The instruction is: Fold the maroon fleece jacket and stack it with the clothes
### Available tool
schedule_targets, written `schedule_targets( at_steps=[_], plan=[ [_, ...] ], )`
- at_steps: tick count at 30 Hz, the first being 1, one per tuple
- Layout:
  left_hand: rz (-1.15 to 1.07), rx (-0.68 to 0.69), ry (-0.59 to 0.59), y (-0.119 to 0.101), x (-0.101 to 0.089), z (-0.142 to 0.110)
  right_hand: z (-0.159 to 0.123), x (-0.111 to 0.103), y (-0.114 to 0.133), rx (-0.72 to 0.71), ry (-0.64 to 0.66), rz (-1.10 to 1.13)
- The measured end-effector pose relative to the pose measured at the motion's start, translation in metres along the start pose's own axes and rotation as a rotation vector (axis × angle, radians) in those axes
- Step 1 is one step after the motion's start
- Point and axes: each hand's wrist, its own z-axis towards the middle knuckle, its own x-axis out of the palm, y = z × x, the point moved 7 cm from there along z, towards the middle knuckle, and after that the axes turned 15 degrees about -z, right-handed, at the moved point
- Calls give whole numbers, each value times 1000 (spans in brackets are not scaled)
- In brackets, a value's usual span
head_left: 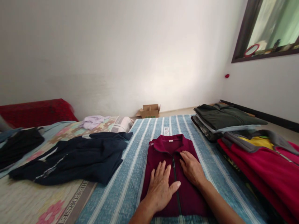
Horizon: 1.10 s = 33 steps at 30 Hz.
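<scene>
Got a navy garment (79, 158) sprawled over on the left. Next along, a folded maroon jacket (188, 196) flat on blue striped bedding (126, 186), with left hand (160, 188) on top, fingers spread, and right hand (192, 168) resting there too, fingers closer together, not clamped. Looks soft, light, probably floppy; best scooped from underneath at both side edges. Further right, a pink jacket (259, 165).

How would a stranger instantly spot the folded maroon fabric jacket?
Find the blue, white-striped fabric sheet. On it, between a spread navy cloth garment, left, and a red-topped folded clothing pile, right, lies the folded maroon jacket. Only it is maroon, with a dark central zip.
</scene>
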Motion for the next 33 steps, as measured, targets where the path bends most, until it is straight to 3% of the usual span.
schedule_targets(
  at_steps=[5,7,11,13,17,21,33],
  plan=[
    [-12,41,-77,3,2,-1,-2,-3,-1,-25,-54,-4],
    [-13,98,-175,5,-3,0,-4,-2,-1,-37,-74,-20],
    [90,332,-527,-4,-40,7,-6,1,-1,-70,-131,-77],
    [228,435,-626,-13,-59,16,-7,3,-1,-85,-152,-106],
    [502,414,-565,-17,-76,51,-8,2,-1,-93,-185,-134],
    [630,368,-497,-8,-71,73,-9,1,0,-99,-201,-145],
    [502,298,-627,12,-57,82,-10,1,1,-83,-193,-177]
  ],
)
